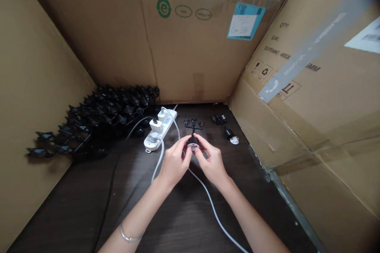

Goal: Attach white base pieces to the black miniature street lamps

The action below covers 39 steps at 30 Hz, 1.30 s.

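Note:
Both hands grip one small black miniature street lamp point(194, 128) near the middle of the dark table. Its three lantern heads point away from me, and its round base faces me with a pale disc on the underside. My left hand point(177, 159) has thumb and fingers closed on the left side of the base. On the right side, my right hand point(211, 161) pinches the same base, thumbs close together on its underside. A second black lamp point(225, 127) lies on its side to the right, with a shiny round piece point(234, 140) at its base end.
A white power strip point(164, 128) with several plugs stands left of my hands. White cable point(212, 205) and black cable point(112, 178) cross the table point(139, 209). Many black lamps point(103, 106) are heaped at left. Cardboard walls point(190, 55) enclose the back and sides.

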Motion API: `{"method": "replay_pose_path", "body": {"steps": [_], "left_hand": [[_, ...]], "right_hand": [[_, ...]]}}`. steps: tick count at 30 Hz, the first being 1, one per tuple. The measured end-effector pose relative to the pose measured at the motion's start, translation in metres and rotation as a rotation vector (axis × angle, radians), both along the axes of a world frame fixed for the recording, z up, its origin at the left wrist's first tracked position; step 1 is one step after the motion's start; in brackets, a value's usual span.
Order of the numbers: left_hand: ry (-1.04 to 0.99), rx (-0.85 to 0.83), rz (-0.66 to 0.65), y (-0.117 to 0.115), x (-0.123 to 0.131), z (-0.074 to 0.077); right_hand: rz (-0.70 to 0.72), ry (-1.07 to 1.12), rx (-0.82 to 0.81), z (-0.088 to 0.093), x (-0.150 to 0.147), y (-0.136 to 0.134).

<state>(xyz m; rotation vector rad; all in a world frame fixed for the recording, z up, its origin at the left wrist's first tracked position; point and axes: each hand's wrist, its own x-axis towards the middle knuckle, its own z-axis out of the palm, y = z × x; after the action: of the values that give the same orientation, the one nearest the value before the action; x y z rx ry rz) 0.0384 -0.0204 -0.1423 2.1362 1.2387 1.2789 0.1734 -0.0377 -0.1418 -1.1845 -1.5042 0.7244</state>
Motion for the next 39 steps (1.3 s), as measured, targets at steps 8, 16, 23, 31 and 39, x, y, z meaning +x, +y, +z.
{"method": "replay_pose_path", "body": {"steps": [8,16,23,31,39], "left_hand": [[-0.025,-0.009,0.008,0.000,0.000,0.000],[-0.040,-0.004,0.008,0.003,-0.001,-0.006],[-0.047,-0.102,-0.075,0.003,-0.001,-0.002],[-0.286,-0.380,-0.193,0.003,0.003,-0.003],[-0.076,-0.242,-0.135,-0.002,0.000,0.001]], "right_hand": [[0.047,0.059,-0.004,-0.009,0.002,0.001],[0.035,0.000,0.019,-0.011,0.002,0.003],[-0.001,-0.019,0.032,-0.004,0.001,0.002],[-0.014,-0.014,0.003,-0.001,0.000,0.000],[-0.014,-0.039,0.004,0.001,0.000,-0.001]]}}
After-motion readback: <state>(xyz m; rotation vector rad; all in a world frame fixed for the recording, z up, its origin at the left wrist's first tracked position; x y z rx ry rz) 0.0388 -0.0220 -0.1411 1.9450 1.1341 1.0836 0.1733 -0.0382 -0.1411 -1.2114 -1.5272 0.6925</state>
